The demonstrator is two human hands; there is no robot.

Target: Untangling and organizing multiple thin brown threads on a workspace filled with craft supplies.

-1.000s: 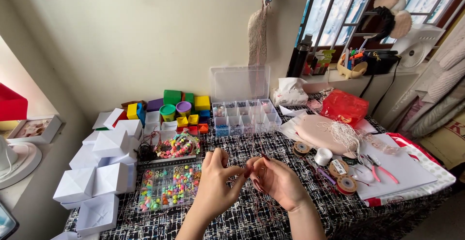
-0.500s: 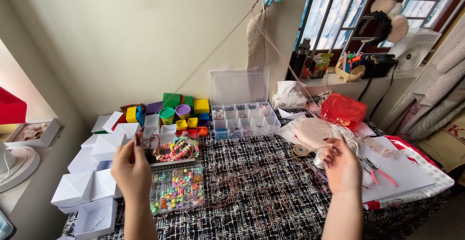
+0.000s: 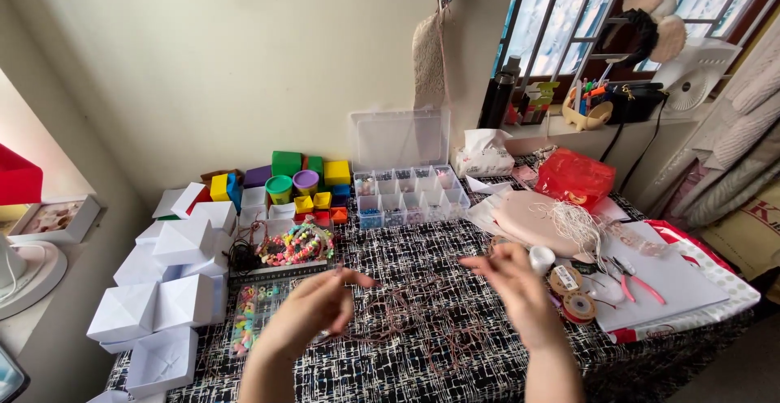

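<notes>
Thin brown cord [image 3: 422, 322] lies in loose tangle on black-and-white checked tablecloth [image 3: 390, 257], between both hands. Left hand [image 3: 313, 309] and right hand [image 3: 512, 289] blurred, grip unclear. Cord likely light, limp, snag-prone; pinch near free end

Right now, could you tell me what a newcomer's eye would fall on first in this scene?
Probably the two raised hands, left hand and right hand, blurred above a tangle of brown cord on the black-and-white table cover. Next comes the stack of white folded paper boxes at the left edge, with bright coloured blocks and a clear compartment organiser behind. A shiny red bag stands out at the right.
</notes>
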